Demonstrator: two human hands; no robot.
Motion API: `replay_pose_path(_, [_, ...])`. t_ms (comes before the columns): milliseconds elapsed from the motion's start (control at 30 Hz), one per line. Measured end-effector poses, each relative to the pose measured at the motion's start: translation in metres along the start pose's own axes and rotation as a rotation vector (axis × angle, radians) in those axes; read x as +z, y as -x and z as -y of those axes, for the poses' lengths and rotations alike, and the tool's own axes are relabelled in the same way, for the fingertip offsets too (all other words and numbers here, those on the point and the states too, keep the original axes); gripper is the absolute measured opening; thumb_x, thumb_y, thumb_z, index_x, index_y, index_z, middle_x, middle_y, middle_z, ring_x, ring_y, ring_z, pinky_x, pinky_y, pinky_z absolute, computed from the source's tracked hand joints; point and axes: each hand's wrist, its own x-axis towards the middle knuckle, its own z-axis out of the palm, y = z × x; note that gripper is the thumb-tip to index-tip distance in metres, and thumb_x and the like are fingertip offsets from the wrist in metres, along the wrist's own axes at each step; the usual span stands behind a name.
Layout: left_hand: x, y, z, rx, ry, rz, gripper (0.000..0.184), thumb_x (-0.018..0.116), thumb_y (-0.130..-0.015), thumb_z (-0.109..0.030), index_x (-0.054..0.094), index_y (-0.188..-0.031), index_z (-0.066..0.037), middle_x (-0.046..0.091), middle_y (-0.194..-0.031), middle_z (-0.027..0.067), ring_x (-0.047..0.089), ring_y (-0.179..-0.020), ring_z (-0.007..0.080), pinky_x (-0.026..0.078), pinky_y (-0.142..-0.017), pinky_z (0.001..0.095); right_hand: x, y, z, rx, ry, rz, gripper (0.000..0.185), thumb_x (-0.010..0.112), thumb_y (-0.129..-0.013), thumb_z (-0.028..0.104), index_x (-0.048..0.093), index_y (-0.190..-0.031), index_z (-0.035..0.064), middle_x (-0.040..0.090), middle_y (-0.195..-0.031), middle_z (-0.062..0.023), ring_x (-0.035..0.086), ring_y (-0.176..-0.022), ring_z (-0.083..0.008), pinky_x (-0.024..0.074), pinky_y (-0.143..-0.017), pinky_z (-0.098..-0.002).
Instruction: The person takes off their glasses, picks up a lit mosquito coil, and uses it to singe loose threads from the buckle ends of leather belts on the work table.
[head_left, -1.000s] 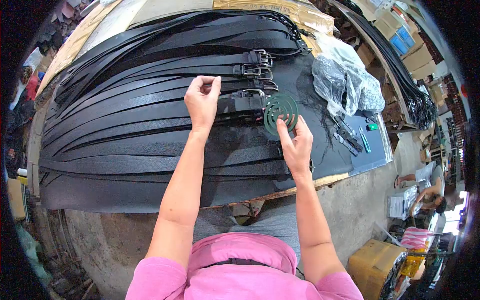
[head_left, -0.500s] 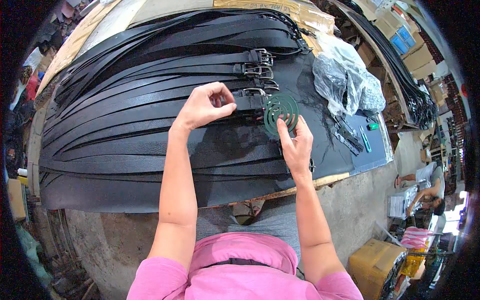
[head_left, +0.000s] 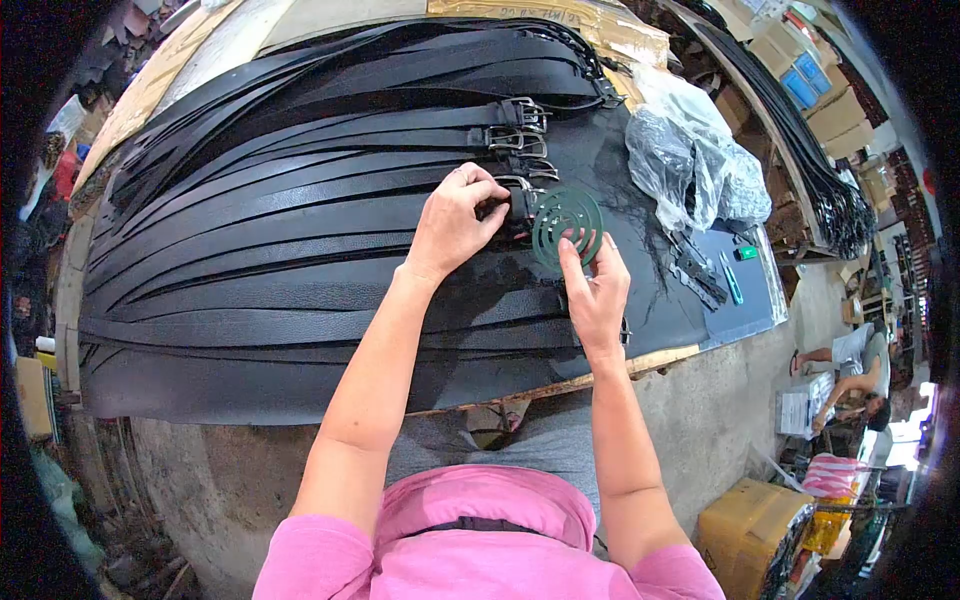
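A green mosquito coil (head_left: 566, 216) is pinched between the thumb and fingers of my right hand (head_left: 598, 300), held up over the belts. My left hand (head_left: 455, 222) is closed on a black leather belt (head_left: 519, 205) just beside its metal buckle, to the left of the coil. Its fingertips are partly hidden. Many black belts (head_left: 260, 240) lie side by side under both hands, with several silver buckles (head_left: 530, 143) at their right ends.
Crumpled clear plastic bags (head_left: 690, 150) lie at the table's right. Near them are dark loose strips (head_left: 695, 270), a light-blue cutter-like tool (head_left: 731, 278) and a small green item (head_left: 745, 254). A cardboard box (head_left: 750, 530) stands on the floor; another person (head_left: 865, 375) is at far right.
My left hand has moved right, from over the belt strap to beside its buckle, and its fingers have closed there. My right hand and the coil have shifted slightly right.
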Motion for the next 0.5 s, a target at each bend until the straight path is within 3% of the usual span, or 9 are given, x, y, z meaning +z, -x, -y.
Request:
replay_pose_path(233, [0.008, 0.001, 0.001, 0.044, -0.084, -0.078, 0.013, 0.076, -0.077, -0.004, 0.07, -0.088, -0.003, 0.066, -0.09, 0.0085, 0.066, -0.091, 0.0264, 0.053, -0.08, 0.0349, 0.001, -0.004, 0.002, -0.002, -0.058, -0.043, 0.006, 0.064, -0.091, 0.004, 0.065, -0.095, -0.0011, 0.065, -0.089, -0.0135, 0.063, -0.08, -0.0265, 0.0481, -0.074, -0.0355])
replay_pose_path(333, [0.006, 0.0, 0.002, -0.013, -0.06, -0.097, 0.012, 0.076, -0.078, -0.006, 0.07, -0.088, -0.003, 0.067, -0.088, 0.0077, 0.067, -0.082, 0.0225, 0.054, -0.074, 0.0324, 0.005, -0.009, 0.005, -0.027, -0.061, -0.05, 0.006, 0.064, -0.091, 0.004, 0.065, -0.095, -0.0009, 0.065, -0.088, -0.0128, 0.062, -0.079, -0.0258, 0.048, -0.073, -0.0356])
replay_pose_path(433, [-0.004, -0.001, 0.002, -0.302, 0.13, -0.087, 0.011, 0.077, -0.082, -0.009, 0.071, -0.089, -0.003, 0.068, -0.085, 0.0061, 0.067, -0.073, 0.0161, 0.054, -0.067, 0.029, 0.008, -0.015, 0.011, -0.049, -0.047, -0.058, 0.006, 0.064, -0.091, 0.004, 0.065, -0.094, -0.001, 0.065, -0.087, -0.013, 0.062, -0.078, -0.0265, 0.0478, -0.072, -0.0363])
replay_pose_path(467, [-0.004, -0.001, 0.008, -0.318, 0.148, -0.094, 0.012, 0.076, -0.085, -0.011, 0.071, -0.089, -0.002, 0.07, -0.083, 0.0044, 0.067, -0.071, 0.0103, 0.054, -0.064, 0.0254, 0.009, -0.018, 0.013, -0.055, -0.043, -0.062, 0.006, 0.065, -0.091, 0.004, 0.065, -0.094, -0.001, 0.064, -0.087, -0.0132, 0.062, -0.078, -0.027, 0.0477, -0.072, -0.0366])
replay_pose_path(500, [-0.005, -0.001, 0.011, -0.365, 0.183, -0.077, 0.012, 0.076, -0.086, -0.011, 0.071, -0.089, -0.001, 0.071, -0.083, 0.0046, 0.068, -0.073, 0.0101, 0.054, -0.066, 0.0251, 0.009, -0.021, 0.015, -0.089, 0.007, -0.066, 0.006, 0.065, -0.091, 0.004, 0.065, -0.093, -0.0012, 0.064, -0.087, -0.0136, 0.062, -0.078, -0.0278, 0.0477, -0.072, -0.0371])
